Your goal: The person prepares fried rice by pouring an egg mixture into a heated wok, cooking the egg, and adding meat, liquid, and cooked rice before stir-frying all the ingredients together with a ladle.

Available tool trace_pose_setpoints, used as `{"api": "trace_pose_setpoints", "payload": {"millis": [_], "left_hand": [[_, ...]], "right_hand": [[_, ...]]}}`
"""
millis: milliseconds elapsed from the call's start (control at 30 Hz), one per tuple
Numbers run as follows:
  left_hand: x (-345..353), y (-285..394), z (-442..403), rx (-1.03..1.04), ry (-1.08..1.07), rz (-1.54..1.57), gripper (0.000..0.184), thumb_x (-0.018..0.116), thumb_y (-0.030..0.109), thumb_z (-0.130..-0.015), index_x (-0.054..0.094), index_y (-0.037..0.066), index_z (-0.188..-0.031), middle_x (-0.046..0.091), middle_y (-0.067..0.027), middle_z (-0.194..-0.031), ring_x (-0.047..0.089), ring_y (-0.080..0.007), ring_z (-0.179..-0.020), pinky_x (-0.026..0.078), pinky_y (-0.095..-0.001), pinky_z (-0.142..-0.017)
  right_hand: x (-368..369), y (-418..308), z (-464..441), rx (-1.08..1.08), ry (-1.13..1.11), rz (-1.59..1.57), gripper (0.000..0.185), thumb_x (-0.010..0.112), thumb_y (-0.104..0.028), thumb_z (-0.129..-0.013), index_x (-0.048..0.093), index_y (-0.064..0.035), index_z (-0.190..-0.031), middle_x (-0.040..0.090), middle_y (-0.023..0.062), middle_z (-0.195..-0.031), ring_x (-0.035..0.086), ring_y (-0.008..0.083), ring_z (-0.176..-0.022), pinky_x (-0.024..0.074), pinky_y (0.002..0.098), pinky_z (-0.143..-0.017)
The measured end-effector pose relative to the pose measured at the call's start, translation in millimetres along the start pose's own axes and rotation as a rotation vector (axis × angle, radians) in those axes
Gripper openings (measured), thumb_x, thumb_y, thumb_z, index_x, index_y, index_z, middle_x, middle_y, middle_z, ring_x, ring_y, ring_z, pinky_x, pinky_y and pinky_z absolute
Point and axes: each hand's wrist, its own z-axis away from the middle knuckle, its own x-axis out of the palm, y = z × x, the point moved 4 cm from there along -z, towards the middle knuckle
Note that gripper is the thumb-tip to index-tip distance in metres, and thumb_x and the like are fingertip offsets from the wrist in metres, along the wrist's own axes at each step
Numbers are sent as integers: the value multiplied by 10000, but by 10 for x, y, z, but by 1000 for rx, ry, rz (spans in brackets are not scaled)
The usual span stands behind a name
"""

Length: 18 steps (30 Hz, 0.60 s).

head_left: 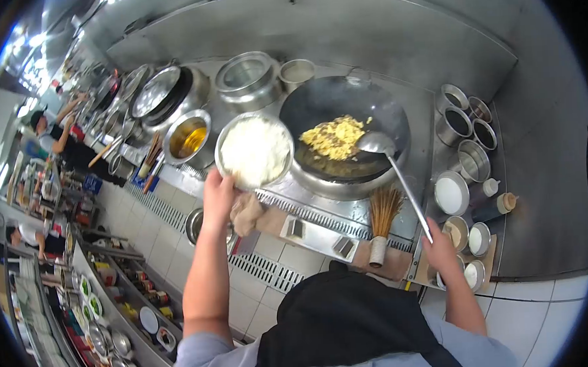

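My left hand (219, 193) grips the near rim of a metal bowl heaped with white rice (255, 149), held beside the wok's left edge. In my right hand (437, 244) is the long handle of a steel wok ladle (377, 143), whose head rests inside the wok at the food's right side. The black wok (343, 98) sits on the stove and holds yellow scrambled egg (335, 139) with brown bits. The fingertips of both hands are partly hidden.
A bamboo wok brush (384, 212) and a crumpled cloth (246, 214) lie on the stove's front edge. Left stand a pot of yellow oil (189, 140) and lidded pots (244, 76). Seasoning containers (451, 192) line the right side. Co-workers (65, 139) stand far left.
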Motion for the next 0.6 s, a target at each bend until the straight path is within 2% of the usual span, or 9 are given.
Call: {"api": "trace_pose_setpoints", "payload": {"millis": [33,133,200,300,367,433,500,567,600], "left_hand": [[257,108,-306,-8,8,-142,199,505,88,-841,563,-63,-958,632,-111,-831,629,-145,-749,508,-269,-622],[1112,421,-872,429,-44,-874,171,546,110,-797,548,-11,-917,617,-242,-913,592,-442,-813,498,-481,-760],[1733,171,-1027,667,-155,-1112,178,514,95,-826,586,23,-972,549,-266,-1171,641,-391,-753,533,-465,-698],[2487,-578,-1041,923,-690,-1609,262,505,108,-839,605,10,-1060,429,-385,-1294,681,-320,-751,559,-402,-617],[2682,-697,-1329,693,-480,-1441,236,519,112,-822,576,-19,-1010,400,-362,-1342,681,-313,-705,566,-396,-623],[2676,7,-1307,966,-454,-1525,234,526,120,-814,567,-3,-1010,419,-319,-1356,681,-285,-695,561,-380,-603],[2536,298,-1253,1009,-416,-1498,225,534,126,-806,572,5,-992,434,-282,-1364,674,-262,-669,556,-367,-588],[2389,417,-1064,1285,-593,-1472,219,542,128,-797,570,4,-975,440,-282,-1356,668,-262,-661,553,-370,-589],[2243,445,-1121,1234,-425,-1497,207,536,129,-801,569,4,-963,442,-271,-1359,662,-264,-664,550,-385,-593]], "right_hand": [[-29,-21,32,16,9,-3,552,573,-187,-857,408,-109,-1378,629,283,-933,616,439,-855,483,507,-749],[-100,-52,118,-84,20,0,551,576,-196,-858,410,-121,-1377,636,248,-829,617,423,-724,489,501,-651],[-124,-39,140,-80,6,49,551,575,-194,-860,408,-124,-1380,636,242,-822,619,418,-717,489,499,-645],[-193,-158,204,-64,-37,123,551,575,-185,-863,406,-135,-1385,640,228,-841,626,400,-712,492,492,-643],[-225,-172,231,-106,-56,136,562,583,-184,-856,404,-131,-1386,643,220,-842,626,399,-713,494,485,-648],[-311,-253,259,-115,-62,112,584,588,-179,-850,393,-154,-1400,640,219,-836,625,400,-707,494,483,-640],[-399,-317,224,-78,-58,-4,615,591,-176,-844,377,-203,-1419,634,221,-813,622,403,-707,490,480,-640],[-602,-468,110,-135,-19,-8,626,575,-169,-858,353,-249,-1437,627,223,-792,619,407,-719,482,482,-646],[-743,-571,44,-175,17,-32,622,566,-165,-868,343,-253,-1442,625,223,-785,617,409,-729,476,487,-650]]}}
